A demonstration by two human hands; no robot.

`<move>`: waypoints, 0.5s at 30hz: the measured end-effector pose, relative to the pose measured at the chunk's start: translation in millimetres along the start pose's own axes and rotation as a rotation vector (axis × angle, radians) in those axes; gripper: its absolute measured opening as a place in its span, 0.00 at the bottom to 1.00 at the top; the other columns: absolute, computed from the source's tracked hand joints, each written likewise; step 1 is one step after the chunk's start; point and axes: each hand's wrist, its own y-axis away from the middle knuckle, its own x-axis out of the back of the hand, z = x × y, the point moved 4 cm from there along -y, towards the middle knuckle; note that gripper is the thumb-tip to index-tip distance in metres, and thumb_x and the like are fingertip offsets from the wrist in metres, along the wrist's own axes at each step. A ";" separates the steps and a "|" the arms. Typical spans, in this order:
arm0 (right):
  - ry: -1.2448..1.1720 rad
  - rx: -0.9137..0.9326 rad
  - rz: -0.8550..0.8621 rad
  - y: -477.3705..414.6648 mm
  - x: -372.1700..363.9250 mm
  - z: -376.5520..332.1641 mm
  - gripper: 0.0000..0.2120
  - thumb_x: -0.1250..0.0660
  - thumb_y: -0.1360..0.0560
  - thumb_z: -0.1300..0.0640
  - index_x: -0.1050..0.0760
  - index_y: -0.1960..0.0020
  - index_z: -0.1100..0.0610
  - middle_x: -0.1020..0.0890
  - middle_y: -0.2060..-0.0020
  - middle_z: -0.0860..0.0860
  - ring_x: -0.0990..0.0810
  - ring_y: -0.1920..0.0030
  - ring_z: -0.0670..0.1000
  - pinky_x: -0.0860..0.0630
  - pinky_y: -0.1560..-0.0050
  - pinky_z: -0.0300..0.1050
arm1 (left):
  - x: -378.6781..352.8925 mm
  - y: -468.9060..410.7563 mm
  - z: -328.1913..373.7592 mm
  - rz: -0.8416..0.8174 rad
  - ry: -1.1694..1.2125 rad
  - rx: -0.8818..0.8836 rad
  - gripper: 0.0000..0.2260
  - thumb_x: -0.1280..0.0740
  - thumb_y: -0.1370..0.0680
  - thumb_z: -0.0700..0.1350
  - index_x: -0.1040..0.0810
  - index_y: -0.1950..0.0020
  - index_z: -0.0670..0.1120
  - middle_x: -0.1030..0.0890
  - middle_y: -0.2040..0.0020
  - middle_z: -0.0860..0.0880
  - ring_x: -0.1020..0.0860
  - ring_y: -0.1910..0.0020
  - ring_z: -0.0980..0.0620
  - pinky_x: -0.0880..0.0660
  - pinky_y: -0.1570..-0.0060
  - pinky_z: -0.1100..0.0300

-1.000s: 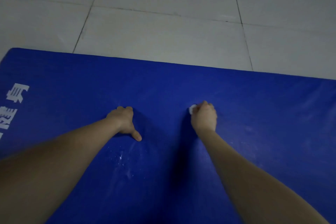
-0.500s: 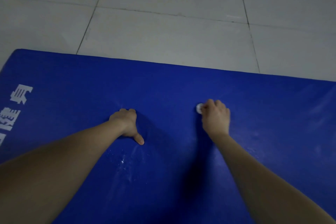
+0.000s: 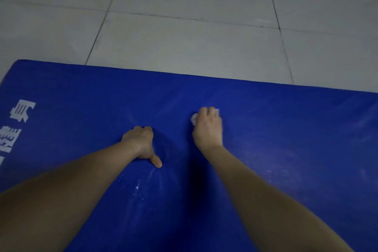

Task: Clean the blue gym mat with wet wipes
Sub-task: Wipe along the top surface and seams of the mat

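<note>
Blue gym mat [image 3: 286,149] lay flat on tiled floor [image 3: 184,47]. Right hand [image 3: 207,129] had its grip clamped on a wet wipe [image 3: 193,119], pressing it down to scrub, while left hand [image 3: 141,141] was curled together on nothing, likely bracing the lean.

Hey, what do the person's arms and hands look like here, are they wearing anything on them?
Both arms are bare as far as the frame shows: no sleeve on the left arm or the right arm. The left hand and right hand have no gloves, and no watch, bracelet or ring shows. The light is dim, so fine details may be missed.
</note>
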 end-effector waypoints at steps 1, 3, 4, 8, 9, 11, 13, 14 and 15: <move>-0.013 0.090 -0.015 1.6 -5.7 -16.0 0.09 0.37 0.23 0.61 0.29 0.43 0.60 0.25 0.46 0.59 0.27 0.44 0.60 0.27 0.41 0.52 | 0.1 0.0 0.2 -0.005 -0.004 0.003 0.56 0.19 0.44 0.68 0.38 0.25 0.47 0.30 0.32 0.47 0.25 0.37 0.46 0.23 0.48 0.54; -0.020 0.238 -0.022 0.5 -8.9 -29.1 0.06 0.38 0.22 0.61 0.29 0.45 0.60 0.25 0.50 0.58 0.26 0.49 0.59 0.26 0.40 0.54 | 0.3 -0.1 0.5 -0.013 -0.006 0.013 0.57 0.19 0.43 0.68 0.39 0.23 0.47 0.30 0.31 0.46 0.25 0.37 0.45 0.22 0.47 0.54; -0.007 0.269 -0.033 -2.6 -7.4 -24.3 0.05 0.38 0.23 0.62 0.29 0.47 0.60 0.25 0.51 0.58 0.26 0.52 0.58 0.25 0.42 0.54 | 0.3 -0.1 0.6 -0.016 -0.004 0.016 0.57 0.19 0.43 0.68 0.40 0.23 0.47 0.31 0.30 0.46 0.25 0.36 0.45 0.22 0.46 0.53; 0.079 0.114 -0.036 -22.2 13.0 42.3 0.11 0.36 0.30 0.67 0.29 0.48 0.59 0.26 0.50 0.58 0.27 0.52 0.59 0.33 0.54 0.49 | 0.0 -1.5 0.4 -0.016 -0.006 0.012 0.58 0.19 0.43 0.68 0.41 0.22 0.47 0.31 0.29 0.46 0.26 0.35 0.45 0.22 0.44 0.53; 0.098 0.054 -0.019 -25.2 20.1 64.6 0.11 0.35 0.29 0.67 0.29 0.47 0.60 0.26 0.49 0.59 0.26 0.51 0.61 0.34 0.54 0.50 | 0.0 -1.5 0.0 -0.017 -0.005 0.009 0.58 0.19 0.43 0.68 0.41 0.22 0.47 0.31 0.29 0.46 0.26 0.35 0.45 0.22 0.44 0.53; 0.115 -0.074 -0.002 -25.5 33.8 109.6 0.12 0.35 0.28 0.67 0.29 0.45 0.62 0.26 0.48 0.61 0.26 0.50 0.63 0.30 0.52 0.54 | 0.2 -0.6 -0.1 -0.017 -0.001 0.004 0.58 0.19 0.43 0.68 0.40 0.23 0.47 0.31 0.29 0.46 0.26 0.35 0.45 0.22 0.45 0.53; 0.044 -0.235 0.013 -23.3 46.6 150.4 0.10 0.35 0.26 0.68 0.29 0.46 0.62 0.27 0.46 0.62 0.26 0.51 0.63 0.27 0.54 0.55 | 1.0 0.3 0.2 -0.014 0.001 0.001 0.57 0.19 0.43 0.68 0.39 0.23 0.46 0.31 0.30 0.46 0.25 0.35 0.45 0.22 0.45 0.53; 0.013 -0.310 0.015 -21.8 51.1 165.3 0.09 0.36 0.25 0.68 0.31 0.48 0.60 0.28 0.46 0.62 0.26 0.54 0.62 0.28 0.56 0.54 | 1.3 0.8 0.6 -0.016 0.001 0.000 0.57 0.18 0.43 0.68 0.39 0.23 0.46 0.31 0.30 0.46 0.25 0.35 0.45 0.22 0.46 0.53; -0.001 -0.367 0.022 -21.4 54.2 173.8 0.10 0.36 0.25 0.68 0.34 0.50 0.57 0.29 0.46 0.60 0.27 0.55 0.61 0.30 0.58 0.52 | 1.5 1.1 1.2 -0.017 0.001 -0.001 0.57 0.18 0.43 0.67 0.39 0.23 0.46 0.31 0.30 0.46 0.25 0.35 0.45 0.22 0.45 0.53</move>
